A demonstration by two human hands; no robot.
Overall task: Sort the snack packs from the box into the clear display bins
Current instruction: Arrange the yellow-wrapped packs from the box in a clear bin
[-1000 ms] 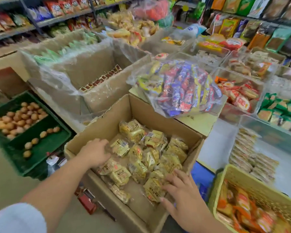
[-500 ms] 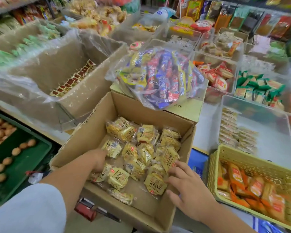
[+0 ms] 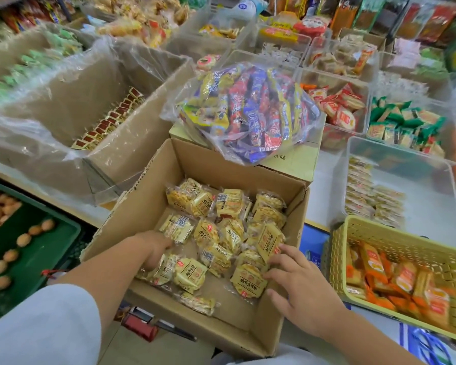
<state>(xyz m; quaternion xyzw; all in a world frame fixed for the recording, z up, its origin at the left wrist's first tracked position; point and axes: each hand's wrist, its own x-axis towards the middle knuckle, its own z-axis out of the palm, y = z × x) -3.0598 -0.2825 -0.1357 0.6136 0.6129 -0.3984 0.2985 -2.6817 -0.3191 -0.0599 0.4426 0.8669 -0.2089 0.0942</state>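
An open cardboard box in front of me holds several yellow snack packs in clear wrappers. My left hand reaches in at the near left, its fingers curled down round the packs lying there. My right hand is at the box's right side, fingers spread, touching the packs by the right wall. A clear display bin to the right holds stacked packs of the same kind along its left side.
A clear bag of mixed coloured snacks sits on a closed carton behind the box. A yellow basket of orange packs stands at the right. More clear bins of snacks stand behind. A lined carton and a green crate are at the left.
My left hand has pushed deeper into the box's near left corner and curled onto packs. My right hand has slid forward onto the packs at the right. The view has tilted down and right.
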